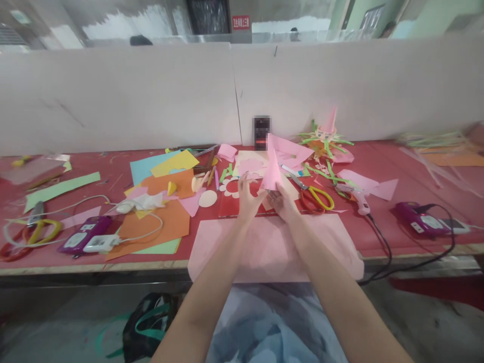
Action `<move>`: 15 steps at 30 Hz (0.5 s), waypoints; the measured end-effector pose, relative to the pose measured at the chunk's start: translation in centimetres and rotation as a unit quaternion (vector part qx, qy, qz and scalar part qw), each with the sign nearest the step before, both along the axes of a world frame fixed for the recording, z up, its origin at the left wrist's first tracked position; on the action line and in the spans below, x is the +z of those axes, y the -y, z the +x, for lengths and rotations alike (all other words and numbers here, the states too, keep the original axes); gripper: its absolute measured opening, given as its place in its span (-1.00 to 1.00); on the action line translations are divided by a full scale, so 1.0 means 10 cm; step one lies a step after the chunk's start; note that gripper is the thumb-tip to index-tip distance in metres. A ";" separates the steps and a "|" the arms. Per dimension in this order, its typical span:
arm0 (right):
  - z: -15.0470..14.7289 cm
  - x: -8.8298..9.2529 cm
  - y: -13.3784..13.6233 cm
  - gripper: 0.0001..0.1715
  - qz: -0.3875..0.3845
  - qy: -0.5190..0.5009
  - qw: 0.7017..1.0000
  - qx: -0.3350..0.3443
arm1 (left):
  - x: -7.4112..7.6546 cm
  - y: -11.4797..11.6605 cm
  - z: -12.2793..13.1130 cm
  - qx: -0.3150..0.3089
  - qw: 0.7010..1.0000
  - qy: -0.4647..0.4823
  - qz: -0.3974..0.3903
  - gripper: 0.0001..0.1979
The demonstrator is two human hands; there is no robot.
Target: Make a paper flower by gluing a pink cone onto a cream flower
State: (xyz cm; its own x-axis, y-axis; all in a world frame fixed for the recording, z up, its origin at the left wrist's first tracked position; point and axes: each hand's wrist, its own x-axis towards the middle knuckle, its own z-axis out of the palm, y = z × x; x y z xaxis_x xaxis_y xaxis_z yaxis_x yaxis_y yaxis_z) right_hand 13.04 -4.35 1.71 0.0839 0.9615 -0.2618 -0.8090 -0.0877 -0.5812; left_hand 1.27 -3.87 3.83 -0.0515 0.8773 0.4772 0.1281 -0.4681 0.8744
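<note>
A pink paper cone (271,171) stands point up in front of me, its lower rim at the fingers of my right hand (283,202), which holds it. My left hand (248,197) is just left of the cone with thumb and fingers apart, nothing visible between them. Under and behind the hands lie a red sheet (228,205) and a white flower-shaped cutout with a red centre (231,187). Scissors with yellow and red handles (320,196) rest right of my right hand. A large pink sheet (272,247) covers the table edge below my wrists.
A glue gun (362,201) with a black cord and a purple power strip (423,220) lie at right. A paper figure with a pink cone hat (325,133) stands behind. Orange card (151,227), a second purple power strip (85,235) and other scissors (36,224) are at left.
</note>
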 end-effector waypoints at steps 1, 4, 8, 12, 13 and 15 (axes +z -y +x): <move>0.00 0.00 0.00 -0.89 0.005 0.005 1.000 0.003 | 0.00 0.02 0.00 -0.013 0.999 -0.029 0.011 -0.65; 0.00 -0.03 0.00 -0.84 0.025 0.020 0.999 0.018 | -0.02 0.04 0.01 -0.046 0.994 -0.088 0.036 -0.66; 0.00 -0.08 -0.01 -0.80 0.031 0.030 0.999 0.023 | -0.05 0.02 0.02 -0.047 0.991 -0.112 0.062 -0.72; 0.00 -0.08 -0.01 -0.78 0.030 0.030 0.999 0.025 | -0.04 -0.01 0.00 -0.043 0.991 -0.109 0.065 -0.79; 0.00 -0.08 -0.01 -0.78 0.031 0.032 0.999 0.026 | -0.04 -0.01 0.00 -0.046 0.991 -0.111 0.066 -0.80; 0.00 -0.06 0.00 -0.77 0.029 0.038 0.999 0.026 | -0.03 -0.02 -0.01 -0.052 0.989 -0.118 0.072 -0.81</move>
State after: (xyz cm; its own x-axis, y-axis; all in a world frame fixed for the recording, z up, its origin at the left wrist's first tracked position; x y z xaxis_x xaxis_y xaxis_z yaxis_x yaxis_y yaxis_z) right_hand 13.00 -4.36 1.10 0.0505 0.9785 -0.1997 -0.7578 -0.0927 -0.6459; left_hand 1.21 -3.65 3.50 0.1633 0.7935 0.5863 0.2661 -0.6076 0.7483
